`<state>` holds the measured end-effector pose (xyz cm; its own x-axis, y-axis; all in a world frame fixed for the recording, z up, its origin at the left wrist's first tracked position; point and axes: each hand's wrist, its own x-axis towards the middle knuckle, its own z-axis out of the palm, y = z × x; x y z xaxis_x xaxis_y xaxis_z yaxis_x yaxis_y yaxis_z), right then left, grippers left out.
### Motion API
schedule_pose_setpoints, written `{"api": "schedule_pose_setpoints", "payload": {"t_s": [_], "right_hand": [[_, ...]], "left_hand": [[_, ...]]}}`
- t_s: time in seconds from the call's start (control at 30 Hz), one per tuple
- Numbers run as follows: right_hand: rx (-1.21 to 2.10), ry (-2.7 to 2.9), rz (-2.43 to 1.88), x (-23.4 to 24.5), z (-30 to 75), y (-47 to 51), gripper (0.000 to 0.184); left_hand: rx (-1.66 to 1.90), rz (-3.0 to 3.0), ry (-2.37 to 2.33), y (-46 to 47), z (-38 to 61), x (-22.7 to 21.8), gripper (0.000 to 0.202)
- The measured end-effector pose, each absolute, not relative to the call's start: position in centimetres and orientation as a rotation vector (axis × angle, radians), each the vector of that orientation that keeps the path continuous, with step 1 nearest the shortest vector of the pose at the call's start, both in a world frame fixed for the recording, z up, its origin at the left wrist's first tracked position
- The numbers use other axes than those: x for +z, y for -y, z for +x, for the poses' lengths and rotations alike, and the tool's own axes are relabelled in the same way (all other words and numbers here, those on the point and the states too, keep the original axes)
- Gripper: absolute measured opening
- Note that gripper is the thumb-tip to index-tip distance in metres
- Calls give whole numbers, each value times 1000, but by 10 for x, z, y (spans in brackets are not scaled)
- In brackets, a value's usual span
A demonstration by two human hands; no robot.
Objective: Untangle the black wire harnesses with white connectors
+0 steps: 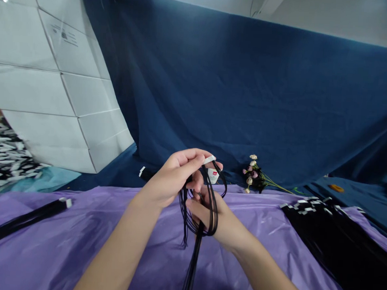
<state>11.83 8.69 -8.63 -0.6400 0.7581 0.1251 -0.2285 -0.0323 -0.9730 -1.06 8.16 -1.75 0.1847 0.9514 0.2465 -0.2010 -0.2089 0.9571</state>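
Note:
Over the middle of the purple cloth (111,227), both my hands work on one bundle of thin black cords (192,262). My left hand (179,174) is closed, its thumb and forefinger pinching the bundle's white end piece (209,159). From there the cords curve down in loops around my right hand (220,215). The right fingers are closed on the cords near the lower crossing, partly hidden by the loops. Below the crossing, the long strands hang toward me, and a few loose tips dangle to the left.
White-tipped black bundles lie at right (331,239), and another bundle (27,220) lies at left. Behind my hands are a small white container (213,176) and artificial flowers (253,176). White boxes (50,90) stand at left; a blue cloth (248,87) hangs behind.

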Motion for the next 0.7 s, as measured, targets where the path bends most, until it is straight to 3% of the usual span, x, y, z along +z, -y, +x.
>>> {"api": "schedule_pose_setpoints", "payload": {"t_s": [0.2,0.37,0.7], "right_hand": [[1780,1411,-613,-91,115,-87,36],[1787,1311,-649,-91,108,-86,37],[1742,1448,-734,-95,103,-91,31]], "left_hand": [[1402,1295,-799,-86,-13,-18,29],[1506,1273,-790,-88,-13,-20,17],[1553,1327,-908,-84,-13,-19,21]]}}
